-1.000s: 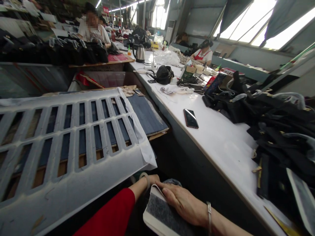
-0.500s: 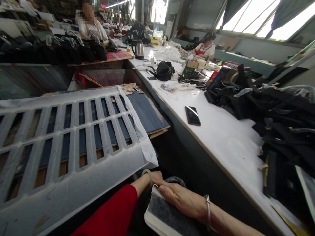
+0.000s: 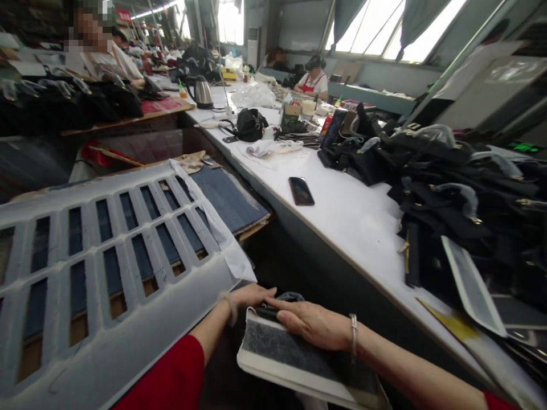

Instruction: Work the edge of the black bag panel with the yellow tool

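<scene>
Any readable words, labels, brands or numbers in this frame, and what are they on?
None can be read.
Red sign at the far ceiling: marks too small and blurred.
Green box on the white table: print too small.
Phone: screen dark, no text.

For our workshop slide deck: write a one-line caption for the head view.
Both hands, left hand and right hand, rest on a grey felt-topped board beside a slotted grey template.

The left hand (image 3: 245,296) has come out from behind the pad (image 3: 294,361) and now lies at its far end (fingers meeting the right hand (image 3: 314,326)), and the pad sits flatter.
</scene>
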### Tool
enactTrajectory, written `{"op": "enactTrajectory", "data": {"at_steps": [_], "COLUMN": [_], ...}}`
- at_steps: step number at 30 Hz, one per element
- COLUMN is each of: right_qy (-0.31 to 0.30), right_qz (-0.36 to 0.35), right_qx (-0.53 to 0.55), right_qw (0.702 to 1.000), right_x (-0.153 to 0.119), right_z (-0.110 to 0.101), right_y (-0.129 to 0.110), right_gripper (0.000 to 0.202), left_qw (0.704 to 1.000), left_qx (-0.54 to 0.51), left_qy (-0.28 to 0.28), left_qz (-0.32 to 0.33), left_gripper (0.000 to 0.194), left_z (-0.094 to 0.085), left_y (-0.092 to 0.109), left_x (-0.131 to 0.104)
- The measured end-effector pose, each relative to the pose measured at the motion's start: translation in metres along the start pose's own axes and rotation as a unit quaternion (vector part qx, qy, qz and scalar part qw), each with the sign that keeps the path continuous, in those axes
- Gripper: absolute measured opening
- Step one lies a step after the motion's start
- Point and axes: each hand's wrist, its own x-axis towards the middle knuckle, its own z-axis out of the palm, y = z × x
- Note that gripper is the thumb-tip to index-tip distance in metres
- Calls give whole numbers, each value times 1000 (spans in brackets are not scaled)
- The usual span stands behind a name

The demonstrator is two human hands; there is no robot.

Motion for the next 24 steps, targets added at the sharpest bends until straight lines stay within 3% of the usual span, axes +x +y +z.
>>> {"op": "enactTrajectory", "data": {"at_steps": [4,7,10,15,17,20,22,24], "right_qy": [-2,8,27,81,115,218,333,448], "right_qz": [67,94,102,116,123,127,133,150], "right_qx": [-13,-41,-49,78,161,330,438,524], "right_qw": [998,995,993,987,972,910,824,709], "right_x": [-42,-58,-58,-41,-39,-53,-70,-84], "right_z": [-10,-10,-5,-1,-4,-4,13,48], "right_y": [16,22,24,29,40,71,94,111], "right_gripper": [58,58,55,46,41,49,60,64], "left_qw": [999,994,988,974,966,945,926,913], "left_qx": [29,88,146,217,254,303,304,285], "left_qy": [-17,-46,-47,-54,-30,68,138,160], "left_qz": [20,33,35,22,34,103,178,245], "left_gripper": [72,51,31,32,30,29,22,13], "left_z": [-11,-6,1,4,8,27,51,80], "left_y": [40,67,82,92,99,110,115,116], "left_x": [-45,-70,-76,-68,-73,-89,-100,-108]}}
